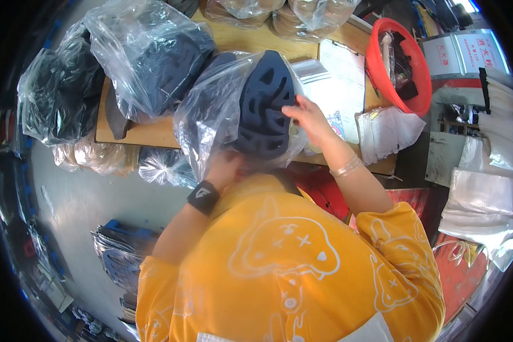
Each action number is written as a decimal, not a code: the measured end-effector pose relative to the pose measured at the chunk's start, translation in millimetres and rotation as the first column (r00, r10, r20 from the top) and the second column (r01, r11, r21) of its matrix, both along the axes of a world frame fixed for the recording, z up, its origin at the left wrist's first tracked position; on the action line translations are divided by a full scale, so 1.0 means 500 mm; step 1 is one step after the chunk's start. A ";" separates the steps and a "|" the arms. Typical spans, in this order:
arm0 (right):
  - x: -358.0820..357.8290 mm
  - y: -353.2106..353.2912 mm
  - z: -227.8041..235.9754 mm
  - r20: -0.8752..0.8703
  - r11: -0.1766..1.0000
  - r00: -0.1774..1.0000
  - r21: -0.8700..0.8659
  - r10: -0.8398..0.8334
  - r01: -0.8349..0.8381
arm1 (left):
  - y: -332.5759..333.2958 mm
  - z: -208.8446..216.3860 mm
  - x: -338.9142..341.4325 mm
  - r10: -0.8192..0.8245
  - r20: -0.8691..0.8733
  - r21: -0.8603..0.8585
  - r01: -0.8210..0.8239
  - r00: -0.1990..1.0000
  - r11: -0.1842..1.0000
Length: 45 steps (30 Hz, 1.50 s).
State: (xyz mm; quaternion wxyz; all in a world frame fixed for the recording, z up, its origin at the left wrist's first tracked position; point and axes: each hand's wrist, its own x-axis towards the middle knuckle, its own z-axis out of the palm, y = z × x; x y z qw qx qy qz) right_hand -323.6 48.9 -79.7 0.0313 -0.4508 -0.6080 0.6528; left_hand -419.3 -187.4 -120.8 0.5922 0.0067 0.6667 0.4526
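Note:
A dark navy shoe sole [264,108] with several cut-out hollows stands tilted at the mouth of a clear plastic bag [202,114]. More dark soles show through the film. My right hand [309,118] grips the sole's right edge, fingertips on its face. Low at the bag's near edge, my left hand [225,170] is closed on the film; its fingers are partly hidden and blurred. A dark wristband [203,197] circles my left wrist.
Bulging bags of dark soles [154,62] fill the wooden table's [233,37] left side. Bagged brown pieces lie at the back. To the right are printed sheets [342,85], a red basin [373,57] holding odds and ends, and folded white bags [390,134].

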 end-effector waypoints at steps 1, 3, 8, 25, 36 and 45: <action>0.021 -0.003 0.004 0.070 0.992 0.997 -0.123 0.036 -0.027 | -0.007 -0.001 0.005 0.095 0.044 0.028 -0.096 0.995 0.995; 0.052 -0.018 0.016 0.110 0.978 0.993 -0.207 0.047 -0.023 | -0.015 -0.012 0.016 0.262 0.221 0.134 -0.295 0.939 0.946; 0.027 -0.102 0.042 -0.144 0.838 0.987 -0.529 0.071 -0.138 | -0.003 -0.095 0.024 0.186 -0.075 0.375 -0.145 0.980 0.916; -0.117 0.079 -0.066 -0.140 0.960 0.976 0.249 0.167 -0.129 | 0.082 0.146 -0.089 0.005 -0.904 0.126 0.254 0.428 0.959; -0.212 0.119 -0.028 0.062 0.811 0.948 0.502 0.313 -0.300 | 0.250 0.145 -0.296 -0.399 -0.917 -0.397 0.146 -0.013 0.906; -0.201 -0.006 0.067 -0.236 0.419 0.684 0.901 0.690 -0.112 | 0.285 0.191 -0.295 0.144 -0.948 0.149 -0.002 0.285 0.989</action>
